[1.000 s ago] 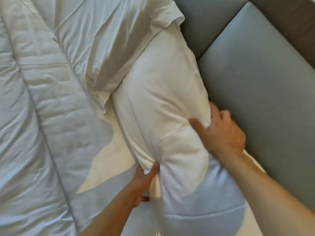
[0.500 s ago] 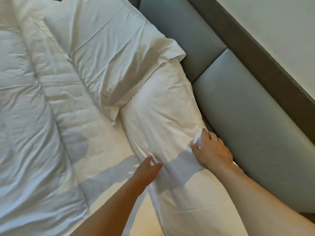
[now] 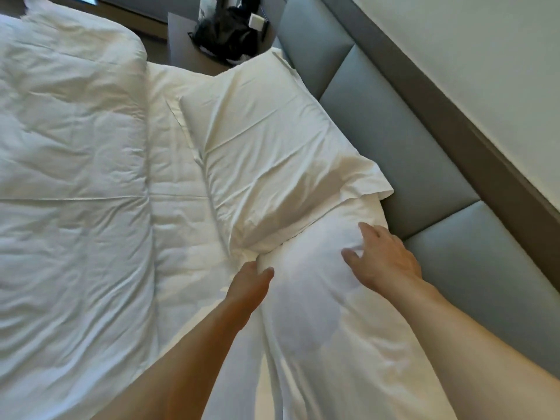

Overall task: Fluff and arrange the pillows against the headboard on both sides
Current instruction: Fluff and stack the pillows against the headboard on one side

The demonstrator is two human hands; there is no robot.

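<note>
**Bed, head end: two pillows and two hands**

Head view. Padded grey headboard (image 3: pixel 391 137) runs diagonally along the right side, below a pale wall (image 3: pixel 485 56). We list, at the bed's head edge against those panels:

- Far pillow (image 3: pixel 266 153), white, lying flat, its near end overlapping the near pillow.
- Near pillow (image 3: pixel 321 313), white, lengthwise along the headboard, touching it.
- Duvet (image 3: pixel 69 192), white and rumpled, covering the bed's left side, clear of both pillows.
- Nightstand (image 3: pixel 185 47) past the far corner, with a dark bundle (image 3: pixel 227 34) on it; we cannot tell what the bundle is.

Hands, both ours:

- Left hand (image 3: pixel 250 281) sits at the near pillow's inner edge where the two pillows meet; its fingers are curled under and hidden, so we cannot tell whether they grip fabric.
- Right hand (image 3: pixel 385 262) rests on top of the near pillow beside the headboard, fingers spread and released, holding nothing.
</note>
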